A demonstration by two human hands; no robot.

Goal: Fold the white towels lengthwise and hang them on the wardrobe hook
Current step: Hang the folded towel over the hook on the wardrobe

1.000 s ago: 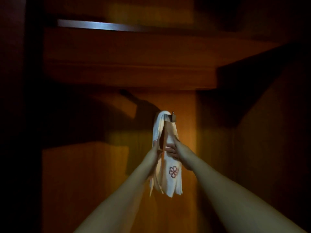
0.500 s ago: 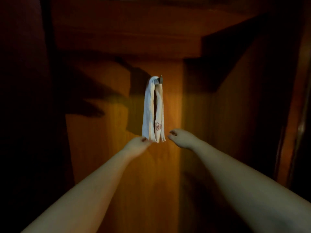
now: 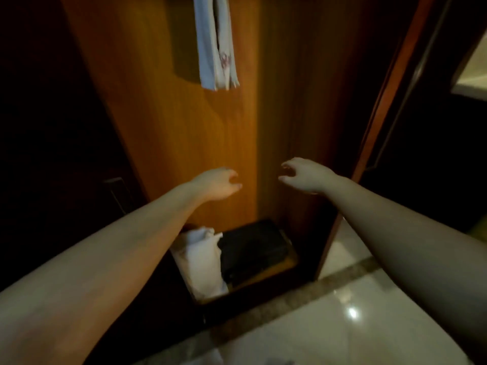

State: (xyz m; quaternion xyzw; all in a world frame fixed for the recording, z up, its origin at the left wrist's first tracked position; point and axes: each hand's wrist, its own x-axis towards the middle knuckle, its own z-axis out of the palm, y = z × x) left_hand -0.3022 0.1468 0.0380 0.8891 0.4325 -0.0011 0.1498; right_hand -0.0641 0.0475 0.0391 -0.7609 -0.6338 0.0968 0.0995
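Hands: our left hand and right hand hang loose, holding nothing.
Next: we grasp the towel below by one long edge.

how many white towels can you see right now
2. One towel hangs against the wardrobe panel, top cut off. Another white bundle lies crumpled on the wardrobe floor beside a dark item; more may be hidden.

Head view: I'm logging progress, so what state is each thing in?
hanging towel: folded, hanging against the wardrobe panel, free of both hands; hook out of frame.
white cloth: crumpled on the wardrobe floor, beside a dark object.
left hand: empty, fingers loosely curled.
right hand: empty, fingers loosely curled.
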